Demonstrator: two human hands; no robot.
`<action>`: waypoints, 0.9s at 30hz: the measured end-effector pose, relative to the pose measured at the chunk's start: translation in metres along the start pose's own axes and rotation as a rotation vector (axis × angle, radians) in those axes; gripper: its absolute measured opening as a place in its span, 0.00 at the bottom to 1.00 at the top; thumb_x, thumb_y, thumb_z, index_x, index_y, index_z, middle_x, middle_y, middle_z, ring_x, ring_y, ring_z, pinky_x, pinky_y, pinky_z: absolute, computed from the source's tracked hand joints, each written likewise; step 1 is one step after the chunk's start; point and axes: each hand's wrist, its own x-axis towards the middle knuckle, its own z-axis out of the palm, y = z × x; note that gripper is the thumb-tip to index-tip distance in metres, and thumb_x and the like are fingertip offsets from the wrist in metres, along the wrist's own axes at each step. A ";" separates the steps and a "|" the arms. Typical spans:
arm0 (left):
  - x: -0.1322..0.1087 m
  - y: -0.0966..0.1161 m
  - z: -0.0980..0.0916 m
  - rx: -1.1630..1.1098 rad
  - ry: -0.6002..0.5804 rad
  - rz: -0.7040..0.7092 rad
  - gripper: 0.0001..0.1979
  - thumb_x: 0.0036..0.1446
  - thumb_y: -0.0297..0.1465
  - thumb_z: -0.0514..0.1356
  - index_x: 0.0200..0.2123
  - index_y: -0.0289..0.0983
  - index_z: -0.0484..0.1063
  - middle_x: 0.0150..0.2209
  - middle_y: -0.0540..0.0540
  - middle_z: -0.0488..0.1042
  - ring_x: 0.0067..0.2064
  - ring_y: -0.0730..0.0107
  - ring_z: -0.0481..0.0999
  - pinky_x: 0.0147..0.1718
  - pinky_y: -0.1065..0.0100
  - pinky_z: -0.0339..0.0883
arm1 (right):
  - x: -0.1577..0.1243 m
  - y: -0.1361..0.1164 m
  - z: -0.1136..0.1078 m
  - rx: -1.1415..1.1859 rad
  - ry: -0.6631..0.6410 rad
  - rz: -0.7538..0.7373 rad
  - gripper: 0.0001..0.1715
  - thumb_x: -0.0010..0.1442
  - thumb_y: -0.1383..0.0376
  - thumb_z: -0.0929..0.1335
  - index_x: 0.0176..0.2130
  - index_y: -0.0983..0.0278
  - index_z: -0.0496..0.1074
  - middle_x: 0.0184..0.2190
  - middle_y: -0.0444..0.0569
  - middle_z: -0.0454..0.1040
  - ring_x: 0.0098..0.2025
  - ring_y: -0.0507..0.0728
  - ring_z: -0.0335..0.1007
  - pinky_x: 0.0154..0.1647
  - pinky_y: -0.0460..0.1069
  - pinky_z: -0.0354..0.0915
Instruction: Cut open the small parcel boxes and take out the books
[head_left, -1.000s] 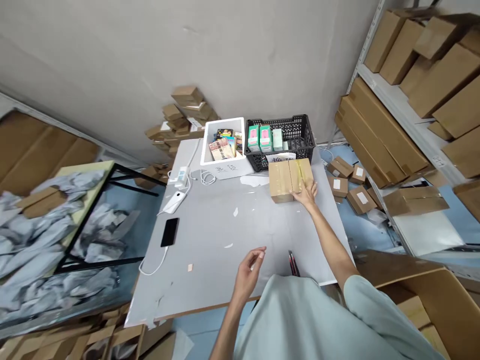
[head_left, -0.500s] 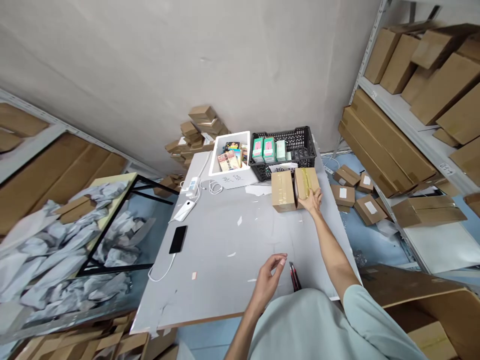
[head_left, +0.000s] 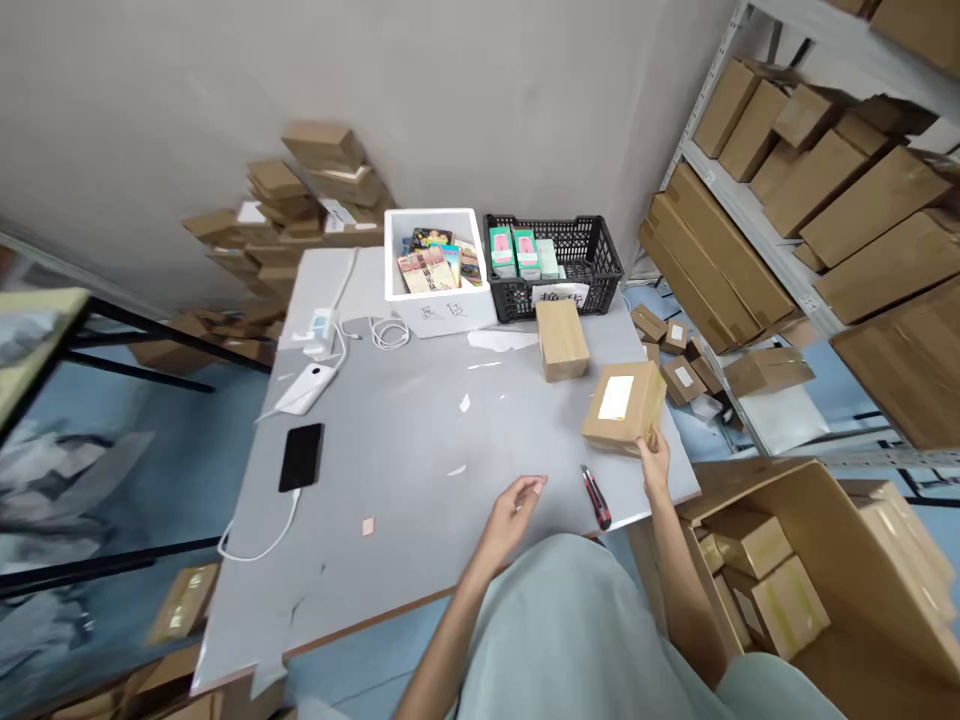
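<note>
My right hand [head_left: 655, 462] grips the near right corner of a cardboard box [head_left: 632, 403]. This box has a white label on its upper face and yellowish tape at its right edge; it is tilted at the table's right side. Farther back, a second cardboard box [head_left: 562, 341] rests in front of the black crate. My left hand [head_left: 516, 512] hovers over the near part of the table, fingers loosely bent and holding nothing. Between my hands, a red and black utility knife [head_left: 596, 497] lies on the grey tabletop [head_left: 420, 430].
A white foam box [head_left: 450, 312] of booklets and a black plastic crate [head_left: 517, 298] with green cartons stand at the back. At left are a phone [head_left: 301, 458], cable and power strip [head_left: 306, 388]. A large open carton [head_left: 862, 560] holding boxes stands right; shelves [head_left: 750, 205] rise beyond.
My right hand has drawn the right-hand box away from the crate, nearer to me, and turned it so a white label shows. The view has shifted rightward.
</note>
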 end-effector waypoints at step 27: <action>-0.067 -0.155 -0.200 0.162 0.312 -0.200 0.24 0.65 0.36 0.64 0.62 0.38 0.78 0.63 0.36 0.83 0.56 0.51 0.86 0.59 0.52 0.80 | -0.219 -0.111 0.094 -0.754 -1.037 -0.597 0.49 0.69 0.66 0.73 0.82 0.50 0.60 0.88 0.49 0.34 0.89 0.70 0.23 0.85 0.72 0.43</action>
